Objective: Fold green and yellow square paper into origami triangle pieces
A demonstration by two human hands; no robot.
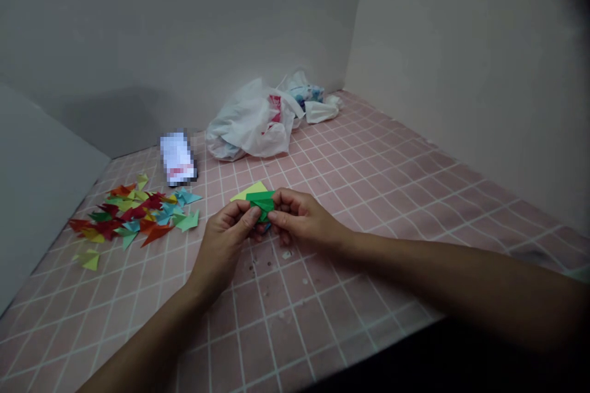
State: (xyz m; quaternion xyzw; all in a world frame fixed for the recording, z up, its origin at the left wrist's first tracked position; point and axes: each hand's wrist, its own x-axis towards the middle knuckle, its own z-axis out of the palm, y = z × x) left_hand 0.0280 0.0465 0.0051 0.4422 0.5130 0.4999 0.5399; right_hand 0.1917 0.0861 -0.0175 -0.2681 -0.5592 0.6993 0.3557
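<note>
Closest in, the near edge of the worktop (378, 196) carries some small marks (286, 254) short of the hands; whether these are stains, wear or damp is hard to tell, but damp would soften any paper set down there. Beyond them, well in from that edge, the left hand (230, 221) and right hand (306, 218) meet over a folded green paper (262, 199), raised a little above the worktop. Each hand's grip is a pinch of thumb and finger on it, the left on one side, the right on the other. The likeliest fault is a crooked crease, should the thumbs press unevenly; pulling apart too hard could tear a fold. If either pinch slackened, the layers might spring loose.

Just past the fingers lies a yellow paper (250, 189), near enough that a knuckle could nudge it away. Towards the left edge, folded paper pieces (133, 225) lie loosely heaped; a sweep of the left forearm could scatter or flatten them. Behind them a lit phone (178, 156) sits near the far left corner. Towards the far right corner, a plastic bag (253, 120) and a patterned packet (308, 93) seem too distant to interfere.
</note>
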